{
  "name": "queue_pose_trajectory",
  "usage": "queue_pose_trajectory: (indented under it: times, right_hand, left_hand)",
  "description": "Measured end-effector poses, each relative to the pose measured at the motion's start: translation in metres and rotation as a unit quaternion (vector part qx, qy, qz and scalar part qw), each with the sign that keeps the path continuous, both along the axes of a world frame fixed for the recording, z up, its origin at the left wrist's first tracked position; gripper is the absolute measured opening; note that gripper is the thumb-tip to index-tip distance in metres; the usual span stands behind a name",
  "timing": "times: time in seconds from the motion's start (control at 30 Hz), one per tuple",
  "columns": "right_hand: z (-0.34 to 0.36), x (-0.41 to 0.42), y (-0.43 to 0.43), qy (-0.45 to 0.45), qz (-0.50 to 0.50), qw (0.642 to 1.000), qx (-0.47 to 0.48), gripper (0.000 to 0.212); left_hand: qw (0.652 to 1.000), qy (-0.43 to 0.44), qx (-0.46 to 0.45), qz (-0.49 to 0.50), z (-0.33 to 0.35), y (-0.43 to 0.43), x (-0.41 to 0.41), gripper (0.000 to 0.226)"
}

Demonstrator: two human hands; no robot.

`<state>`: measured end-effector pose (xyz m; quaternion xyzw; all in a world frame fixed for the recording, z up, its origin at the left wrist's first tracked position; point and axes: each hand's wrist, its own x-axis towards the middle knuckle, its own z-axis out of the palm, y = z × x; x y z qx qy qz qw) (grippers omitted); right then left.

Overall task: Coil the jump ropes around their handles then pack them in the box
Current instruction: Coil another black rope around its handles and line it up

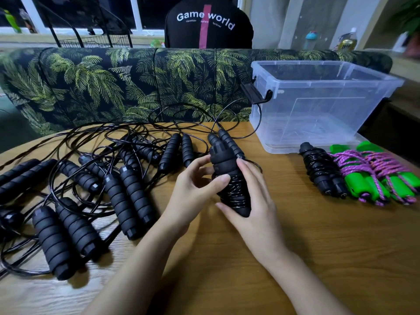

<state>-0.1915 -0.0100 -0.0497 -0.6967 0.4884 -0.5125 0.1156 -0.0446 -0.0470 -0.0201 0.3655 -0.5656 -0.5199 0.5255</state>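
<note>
Over the middle of the wooden table [295, 246] I hold a pair of black foam jump-rope handles [221, 156] with black cord wound round their lower half. My right hand [252, 201] grips the pair from the right and below. My left hand [193, 187] pinches it from the left, thumb across the coils. Several uncoiled black ropes [127, 196] lie tangled on the left. To the right lie one coiled black rope [322, 171] and two green-handled ropes [372, 178] wrapped in purple cord. The clear plastic box [318, 105] stands at the back right with nothing visible inside.
A leaf-patterned sofa back [113, 87] runs along the table's far edge. A person in a black top [209, 23] sits behind it, facing away. Loose cord loops reach up to the box's left side. Bottles [345, 40] stand on a ledge at the far right.
</note>
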Motion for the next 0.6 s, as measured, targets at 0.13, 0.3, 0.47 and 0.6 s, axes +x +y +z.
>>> queue_pose_trajectory:
  times: [0.13,0.3,0.47,0.6]
  right_hand:
    - [0.003,-0.003,0.001,-0.112,0.043,0.992,0.039,0.082]
    - [0.003,-0.002,0.002,-0.056,0.019,0.998,0.029,0.085]
    - [0.007,-0.002,0.002,-0.058,0.002,0.998,0.037,0.083]
    - [0.013,-0.007,0.005,-0.169,0.046,0.981,0.089,0.081]
  left_hand:
    - [1.0,-0.01,-0.003,-0.011,0.003,-0.001,0.005,0.054]
    - [1.0,0.001,0.022,-0.014,0.003,0.001,0.002,0.052]
    - [1.0,-0.014,0.021,-0.002,0.005,0.001,0.003,0.045]
    - [1.0,-0.025,0.01,-0.012,0.01,0.0,0.009,0.043]
